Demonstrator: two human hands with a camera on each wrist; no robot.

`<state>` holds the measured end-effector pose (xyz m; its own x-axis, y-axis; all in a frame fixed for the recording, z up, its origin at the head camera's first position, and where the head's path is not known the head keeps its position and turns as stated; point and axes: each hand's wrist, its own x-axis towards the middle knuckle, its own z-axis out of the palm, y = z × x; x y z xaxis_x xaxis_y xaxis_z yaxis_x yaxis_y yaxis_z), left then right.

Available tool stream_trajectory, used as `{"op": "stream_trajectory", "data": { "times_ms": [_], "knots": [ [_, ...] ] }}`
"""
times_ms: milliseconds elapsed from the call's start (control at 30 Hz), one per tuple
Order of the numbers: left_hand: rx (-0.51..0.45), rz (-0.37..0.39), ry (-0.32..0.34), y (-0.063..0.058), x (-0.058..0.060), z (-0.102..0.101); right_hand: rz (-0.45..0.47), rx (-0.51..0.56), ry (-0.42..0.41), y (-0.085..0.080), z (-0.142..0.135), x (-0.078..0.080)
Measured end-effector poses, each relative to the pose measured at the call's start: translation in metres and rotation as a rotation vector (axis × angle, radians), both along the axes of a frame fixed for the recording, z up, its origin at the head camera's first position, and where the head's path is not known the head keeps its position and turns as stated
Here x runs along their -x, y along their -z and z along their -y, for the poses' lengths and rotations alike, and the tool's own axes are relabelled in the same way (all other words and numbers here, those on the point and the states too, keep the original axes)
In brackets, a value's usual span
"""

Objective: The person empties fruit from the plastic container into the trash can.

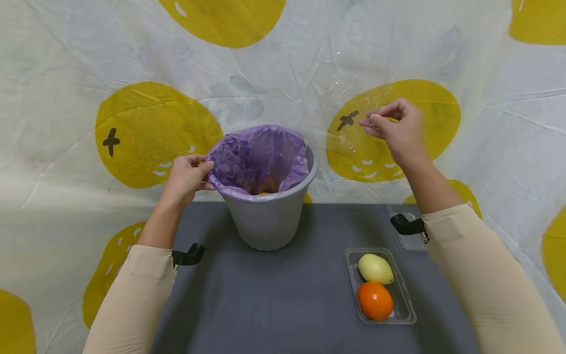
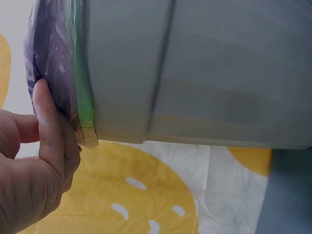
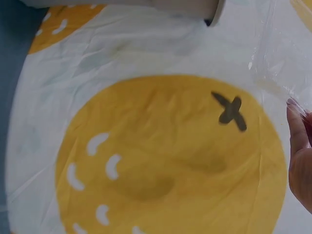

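Observation:
My left hand (image 1: 186, 178) grips the left rim of a grey trash bin (image 1: 269, 221) lined with a purple plastic bag (image 1: 274, 152). In the left wrist view the fingers of that hand (image 2: 44, 151) lie against the bag where it folds over the rim. To the right of the bin and above it, my right hand (image 1: 400, 129) pinches a sheet of clear plastic wrap (image 1: 336, 93), which hangs crumpled to the left of the fingertips. The right wrist view catches the same wrap (image 3: 282, 53) at its right edge. Something orange-yellow shows low inside the bin, mostly hidden.
On the grey table (image 1: 265, 300), a clear plastic tray (image 1: 401, 307) holds a yellow lemon-like fruit (image 1: 375, 269) and an orange (image 1: 375, 300). Another clear tray (image 1: 411, 242) lies behind it, partly covered by my right forearm. A patterned cloth (image 1: 265, 78) hangs behind the table.

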<state>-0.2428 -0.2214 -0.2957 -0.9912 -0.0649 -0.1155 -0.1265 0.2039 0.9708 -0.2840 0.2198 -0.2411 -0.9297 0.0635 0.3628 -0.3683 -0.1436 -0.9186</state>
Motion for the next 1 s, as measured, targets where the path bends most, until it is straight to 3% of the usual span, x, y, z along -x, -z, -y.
{"op": "stream_trajectory", "data": {
  "times_ms": [467, 1000],
  "knots": [
    [0.007, -0.017, 0.010, 0.001, -0.001, 0.001, 0.145, -0.062, 0.061, 0.050, -0.051, -0.012],
    [0.013, -0.005, -0.001, 0.000, -0.002, -0.001, 0.368, -0.330, 0.012, 0.131, -0.086, -0.007]
  ]
}}
